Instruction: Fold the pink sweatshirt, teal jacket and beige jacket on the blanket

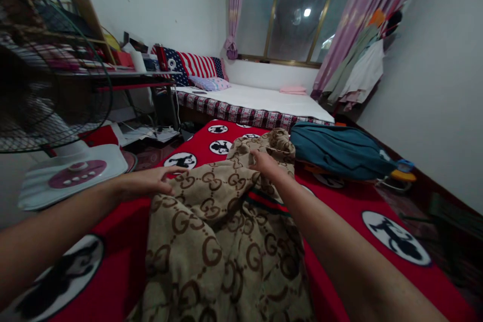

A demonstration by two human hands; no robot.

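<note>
A tan garment [211, 206] with a brown letter pattern and a green-and-red stripe lies loosely spread in front of me, its near end running out of the bottom of the view. My left hand [145, 182] is at its left edge, thumb and forefinger apart and touching the cloth. Higher up and to the right, my right hand [264, 165] pinches a fold of the same garment. Its remaining fingers are partly hidden. Beneath the garment is a red blanket [132, 241] with black figures in white ovals.
A teal folded garment or bag [335, 148] lies right of the tan cloth. On the left stand a fan [71, 161] and a cluttered desk [128, 76]. Behind is a white-topped bed [256, 98] with pillows. Clothes [362, 73] hang by the right wall.
</note>
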